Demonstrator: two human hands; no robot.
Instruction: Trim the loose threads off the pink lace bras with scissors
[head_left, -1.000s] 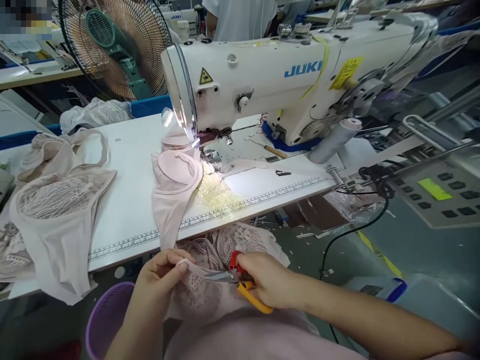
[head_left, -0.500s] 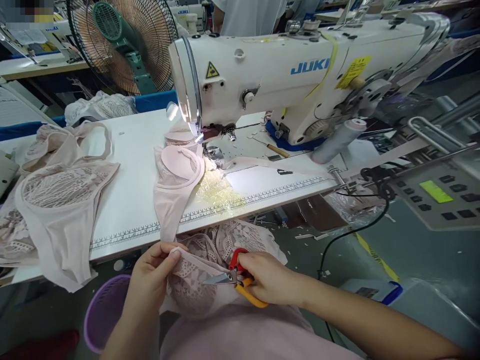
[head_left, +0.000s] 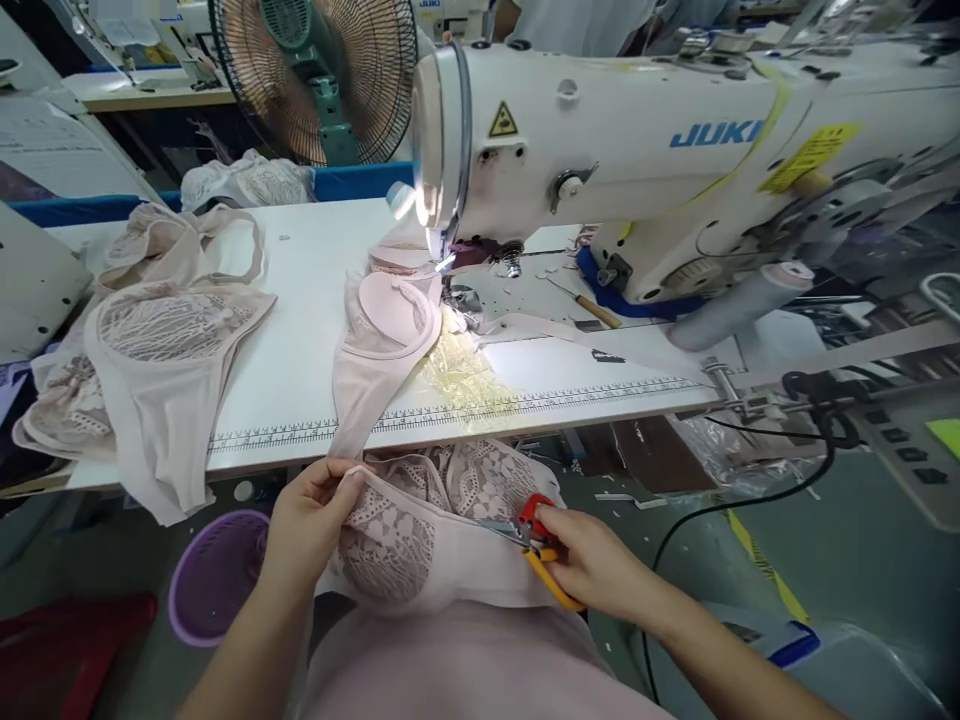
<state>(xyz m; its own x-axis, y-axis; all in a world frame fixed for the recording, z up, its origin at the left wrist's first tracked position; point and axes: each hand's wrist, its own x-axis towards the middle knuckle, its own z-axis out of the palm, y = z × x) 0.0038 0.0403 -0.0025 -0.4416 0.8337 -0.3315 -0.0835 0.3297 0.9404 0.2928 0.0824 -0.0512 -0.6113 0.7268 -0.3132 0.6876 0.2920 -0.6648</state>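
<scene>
Head view: the left hand (head_left: 311,515) pinches the top edge of a pale pink lace garment (head_left: 420,545), fingers closed on the fabric. It is held low over the lap, just below the front edge of the white table (head_left: 300,330). The right hand (head_left: 592,562) is clenched round small red-and-yellow-handled scissors (head_left: 531,522), with the blades at the garment's right edge. A round purple plastic basket (head_left: 214,578) sits lower left, and a white JUKI sewing machine (head_left: 637,150) stands on the table.
</scene>
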